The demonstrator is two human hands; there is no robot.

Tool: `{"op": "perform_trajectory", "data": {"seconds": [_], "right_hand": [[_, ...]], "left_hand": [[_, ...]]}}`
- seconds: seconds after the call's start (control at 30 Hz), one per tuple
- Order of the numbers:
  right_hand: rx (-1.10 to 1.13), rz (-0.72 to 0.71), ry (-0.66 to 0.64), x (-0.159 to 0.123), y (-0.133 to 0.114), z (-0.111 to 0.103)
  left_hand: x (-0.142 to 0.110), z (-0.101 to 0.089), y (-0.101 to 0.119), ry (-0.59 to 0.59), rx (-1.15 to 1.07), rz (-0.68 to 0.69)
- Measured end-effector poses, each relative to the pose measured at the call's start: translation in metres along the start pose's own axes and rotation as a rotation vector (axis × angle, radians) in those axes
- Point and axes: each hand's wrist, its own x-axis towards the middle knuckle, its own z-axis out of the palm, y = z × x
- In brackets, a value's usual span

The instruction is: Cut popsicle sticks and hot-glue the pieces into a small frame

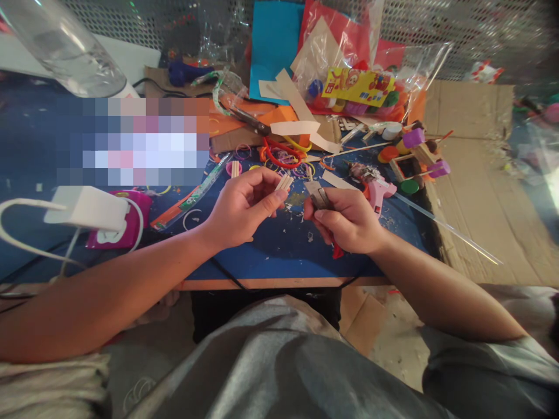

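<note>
My left hand (244,203) is closed on a small bundle of short wooden sticks (285,183), pinched between thumb and fingers. Pale stick ends (236,169) also show just behind that hand. To the right, my right hand (349,215) is wrapped round metal pliers (318,195), with a bit of red handle (338,251) showing below the fingers. The plier jaws point up and left, near a thin pale piece; whether they grip it I cannot tell. A small gap separates the two hands above the blue tabletop (279,256).
Behind lie red-handled scissors (282,156), paper strips and a bag of coloured pompoms (362,93). At right are a pink glue gun (379,192), a clear glue stick (454,230) and cardboard (489,192). A white charger (87,212) and a bottle (82,58) stand left.
</note>
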Motion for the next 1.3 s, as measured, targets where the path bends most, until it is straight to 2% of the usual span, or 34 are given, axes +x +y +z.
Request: {"op": "perform_trajectory", "data": {"seconds": [0.2,0.53,1.3], "right_hand": [[-0.038,0.005,-0.006,-0.0009,-0.0009,0.0002],[-0.136,-0.077,0.003,0.0007,-0.0007,0.0001],[-0.173,-0.11,-0.029,-0.0026,0.0015,-0.003]], "left_hand": [[0.0008,0.0011,-0.0005,0.007,0.003,-0.003],[0.0008,0.0017,-0.0005,-0.001,-0.005,0.0],[0.0009,0.0015,0.0001,-0.009,0.008,-0.007]]}}
